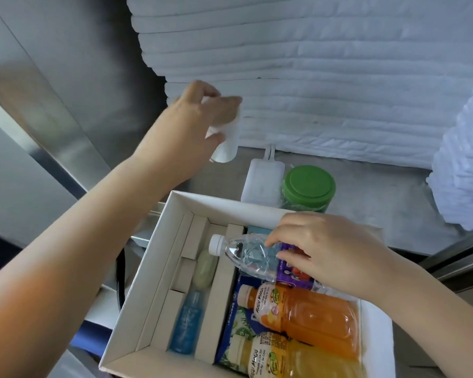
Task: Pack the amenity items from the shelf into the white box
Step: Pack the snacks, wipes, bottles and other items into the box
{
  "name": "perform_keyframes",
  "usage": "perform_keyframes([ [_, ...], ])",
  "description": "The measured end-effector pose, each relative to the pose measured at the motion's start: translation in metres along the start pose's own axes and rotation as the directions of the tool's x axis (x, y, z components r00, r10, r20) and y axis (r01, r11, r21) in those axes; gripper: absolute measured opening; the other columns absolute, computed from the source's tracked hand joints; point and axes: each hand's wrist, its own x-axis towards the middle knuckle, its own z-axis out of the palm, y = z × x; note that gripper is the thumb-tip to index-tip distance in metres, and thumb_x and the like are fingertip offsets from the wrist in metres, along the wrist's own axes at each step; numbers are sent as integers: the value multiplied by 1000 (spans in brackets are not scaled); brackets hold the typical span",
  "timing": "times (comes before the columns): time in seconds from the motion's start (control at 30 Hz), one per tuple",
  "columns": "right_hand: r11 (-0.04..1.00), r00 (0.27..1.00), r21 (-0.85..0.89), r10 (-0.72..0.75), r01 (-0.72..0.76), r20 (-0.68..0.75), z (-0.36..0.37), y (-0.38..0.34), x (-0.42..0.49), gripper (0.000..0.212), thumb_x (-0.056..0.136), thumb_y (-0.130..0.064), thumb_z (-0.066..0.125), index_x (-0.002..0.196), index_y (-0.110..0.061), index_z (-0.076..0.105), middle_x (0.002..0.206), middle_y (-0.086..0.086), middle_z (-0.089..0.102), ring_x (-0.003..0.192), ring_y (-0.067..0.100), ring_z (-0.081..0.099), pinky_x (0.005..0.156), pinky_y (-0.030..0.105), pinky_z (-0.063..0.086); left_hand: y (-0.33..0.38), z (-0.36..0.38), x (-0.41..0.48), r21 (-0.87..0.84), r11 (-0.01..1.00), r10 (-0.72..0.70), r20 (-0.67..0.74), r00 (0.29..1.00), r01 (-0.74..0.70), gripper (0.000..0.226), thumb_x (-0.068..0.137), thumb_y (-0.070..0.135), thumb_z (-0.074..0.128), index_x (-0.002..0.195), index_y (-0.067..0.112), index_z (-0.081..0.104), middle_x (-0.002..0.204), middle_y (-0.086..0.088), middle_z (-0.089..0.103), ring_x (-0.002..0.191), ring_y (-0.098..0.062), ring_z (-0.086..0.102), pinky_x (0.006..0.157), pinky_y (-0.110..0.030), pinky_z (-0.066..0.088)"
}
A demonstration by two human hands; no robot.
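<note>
Shelf (380, 208) w/ white box (159, 255) over front edge, towels (339, 77) behind

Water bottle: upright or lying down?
On its side: water bottle, gripped by the right hand, points its cap left inside the white box.

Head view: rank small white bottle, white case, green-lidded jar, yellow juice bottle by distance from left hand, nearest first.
1. Small white bottle: held in the left hand.
2. White case: just right of the hand.
3. Green-lidded jar: beside the case, farther right.
4. Yellow juice bottle: in the white box, nearest the camera.
</note>
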Motion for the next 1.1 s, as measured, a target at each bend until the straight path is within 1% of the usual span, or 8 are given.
perform_keyframes([
  [0.07, 1000, 1000, 5, 2, -2, -5, 0, 0, 0, 32, 83, -40, 46, 108, -37, 64, 100, -21, 60, 82, -7, 47, 70, 14, 48, 8, -18, -11, -28, 999, 23, -44, 999, -24, 59, 85, 7, 62, 135, 35, 48, 131, 0, 43, 91, -18, 46, 81, -26, 37],
  [0.23, 1000, 1000, -16, -2, 2, 5, 2, 1, 0, 29, 85, -41, 46, 109, -39, 62, 101, -21, 59, 86, -5, 51, 71, 16, 49, 25, -39, -49, -30, 998, 52, -11, 999, -52, 60, 86, 5, 62, 136, 34, 46, 133, 0, 40, 106, -20, 48, 87, -33, 44],
  [0.37, 999, 1000, -31, -6, 6, 18, 2, 0, 0, 26, 88, -40, 48, 111, -38, 61, 103, -20, 58, 89, -5, 52, 73, 16, 49, 33, -44, -78, 34, 997, 63, 7, 998, -63, 61, 85, 6, 64, 137, 32, 46, 134, -1, 42, 95, -14, 41, 81, -26, 35],
  [0.43, 999, 1000, -36, -8, 9, 25, 1, 0, 0, 26, 89, -39, 49, 111, -38, 61, 103, -20, 58, 88, -4, 53, 73, 16, 49, 35, -46, -92, 80, 995, 56, 29, 998, -58, 61, 85, 6, 63, 137, 31, 46, 135, -3, 43, 100, -21, 47, 83, -27, 35],
  [0.53, 999, 999, -32, -8, 9, 31, 1, -1, 0, 34, 86, -44, 40, 112, -37, 61, 103, -21, 58, 86, -4, 53, 74, 17, 50, 36, -49, -111, 74, 997, 11, 81, 997, -17, 57, 85, 14, 58, 137, 34, 45, 134, 1, 43, 112, -25, 48, 87, -30, 36],
  [0.7, 999, 999, -35, -19, 20, 33, 1, 0, 1, 29, 87, -41, 47, 112, -39, 61, 104, -27, 52, 85, -8, 50, 75, 13, 46, 23, -38, -128, 140, 987, -115, 324, 939, 72, 52, 93, 32, 37, 140, 52, 23, 139, 26, 16, 125, -4, 25, 98, -18, 26],
  [0.83, 1000, 1000, -5, -11, 11, 19, 0, -1, 0, 22, 87, -33, 59, 108, -37, 64, 100, -27, 51, 77, -14, 45, 69, 7, 38, 19, -11, -127, 252, 967, -152, 433, 889, 43, 55, 97, 19, 41, 143, 38, 19, 145, 11, 19, 127, -14, 30, 105, -27, 33],
  [1.1, 1000, 1000, -17, -10, 10, 20, 1, 0, -3, 24, 85, -32, 62, 109, -34, 65, 104, -21, 57, 86, -9, 47, 68, 2, 31, 29, 24, -126, 420, 907, -94, 273, 957, -31, 50, 87, 17, 56, 134, 13, 40, 134, -5, 41, 110, -20, 45, 83, -25, 50],
])
